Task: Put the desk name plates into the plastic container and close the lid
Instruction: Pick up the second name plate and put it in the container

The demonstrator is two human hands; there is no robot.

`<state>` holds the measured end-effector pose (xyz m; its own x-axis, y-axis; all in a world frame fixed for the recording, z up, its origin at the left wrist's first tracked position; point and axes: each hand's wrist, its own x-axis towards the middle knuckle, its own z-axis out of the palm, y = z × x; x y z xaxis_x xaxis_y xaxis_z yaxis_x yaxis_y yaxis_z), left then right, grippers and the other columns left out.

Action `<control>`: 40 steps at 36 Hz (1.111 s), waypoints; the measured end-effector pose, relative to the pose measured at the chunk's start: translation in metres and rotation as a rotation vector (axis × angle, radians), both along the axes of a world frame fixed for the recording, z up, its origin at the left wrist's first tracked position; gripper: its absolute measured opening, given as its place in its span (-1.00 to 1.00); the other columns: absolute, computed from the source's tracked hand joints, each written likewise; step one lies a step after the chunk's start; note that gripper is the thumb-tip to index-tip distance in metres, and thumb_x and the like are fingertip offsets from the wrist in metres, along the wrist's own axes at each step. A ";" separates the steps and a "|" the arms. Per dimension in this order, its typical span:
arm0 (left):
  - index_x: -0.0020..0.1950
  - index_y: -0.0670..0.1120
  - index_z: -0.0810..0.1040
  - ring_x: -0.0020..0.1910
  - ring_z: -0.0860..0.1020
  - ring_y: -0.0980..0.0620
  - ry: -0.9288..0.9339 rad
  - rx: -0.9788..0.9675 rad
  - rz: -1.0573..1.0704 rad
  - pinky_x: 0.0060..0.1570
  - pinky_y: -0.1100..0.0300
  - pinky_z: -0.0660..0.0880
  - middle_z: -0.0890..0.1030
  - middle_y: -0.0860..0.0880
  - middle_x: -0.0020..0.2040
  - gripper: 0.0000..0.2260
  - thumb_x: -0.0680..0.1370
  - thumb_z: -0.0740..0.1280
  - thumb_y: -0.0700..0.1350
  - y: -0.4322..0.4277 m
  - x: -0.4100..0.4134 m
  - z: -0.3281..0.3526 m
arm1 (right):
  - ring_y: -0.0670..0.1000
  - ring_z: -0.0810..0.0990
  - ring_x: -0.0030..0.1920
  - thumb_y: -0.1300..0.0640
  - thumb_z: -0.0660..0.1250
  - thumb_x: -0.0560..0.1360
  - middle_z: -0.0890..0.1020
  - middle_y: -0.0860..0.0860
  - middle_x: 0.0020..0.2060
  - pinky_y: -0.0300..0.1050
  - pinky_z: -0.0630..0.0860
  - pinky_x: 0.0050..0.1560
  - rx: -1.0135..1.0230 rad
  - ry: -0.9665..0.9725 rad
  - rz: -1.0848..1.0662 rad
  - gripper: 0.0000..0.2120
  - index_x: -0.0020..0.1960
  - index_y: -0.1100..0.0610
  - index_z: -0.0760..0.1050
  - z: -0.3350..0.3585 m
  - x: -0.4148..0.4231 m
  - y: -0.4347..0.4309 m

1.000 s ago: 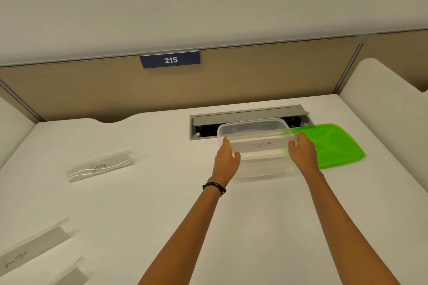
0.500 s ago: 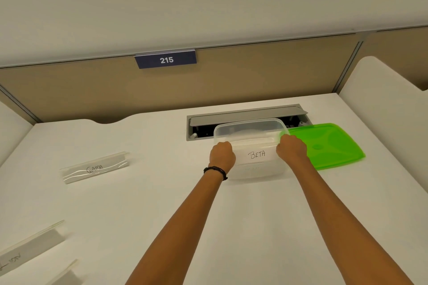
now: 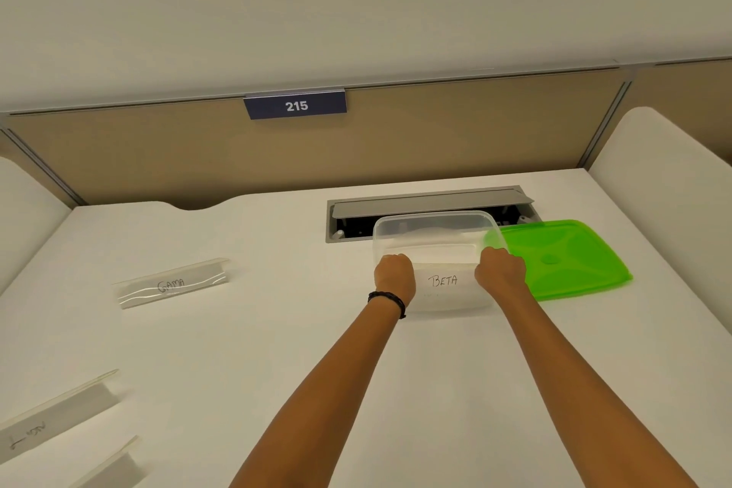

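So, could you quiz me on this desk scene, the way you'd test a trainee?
1. True or false: the green lid is closed onto the clear container.
2. Which word is written on the name plate held between the left hand and the right hand? A) GAMA B) BETA C) DELTA
3. What number is on the blue sign on the partition?

Key: 1 false, the lid lies on the desk at the container's right. 2 B. 3 215.
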<state>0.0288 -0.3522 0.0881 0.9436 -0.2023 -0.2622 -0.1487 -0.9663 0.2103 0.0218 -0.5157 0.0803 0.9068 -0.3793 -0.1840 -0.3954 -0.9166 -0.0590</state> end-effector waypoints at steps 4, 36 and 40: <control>0.24 -0.29 0.40 0.19 0.51 -0.14 -0.016 0.048 -0.013 0.15 0.12 0.48 0.52 -0.24 0.21 -0.76 0.60 0.11 -0.28 -0.001 0.000 -0.001 | 0.15 0.56 0.16 0.29 0.14 0.54 0.59 0.14 0.15 -0.07 0.43 0.15 0.010 0.009 -0.013 -0.77 0.13 0.23 0.48 -0.001 -0.001 0.000; 0.26 -0.15 0.49 0.15 0.51 -0.10 -0.411 -0.297 -0.180 0.04 0.08 0.51 0.52 -0.12 0.27 -0.72 0.61 0.12 -0.24 0.037 -0.026 0.010 | 0.17 0.30 0.43 0.36 0.15 0.54 0.36 0.19 0.41 0.16 0.22 0.45 0.497 -0.600 0.206 -0.64 0.30 0.20 0.45 0.001 -0.030 0.035; 0.26 -0.15 0.50 0.15 0.52 -0.11 -0.463 -0.337 -0.163 0.02 0.07 0.51 0.53 -0.12 0.26 -0.72 0.60 0.13 -0.24 0.066 -0.040 0.012 | 0.16 0.28 0.45 0.41 0.15 0.52 0.34 0.17 0.42 0.15 0.09 0.49 0.488 -0.686 0.248 -0.60 0.32 0.18 0.44 -0.003 -0.046 0.058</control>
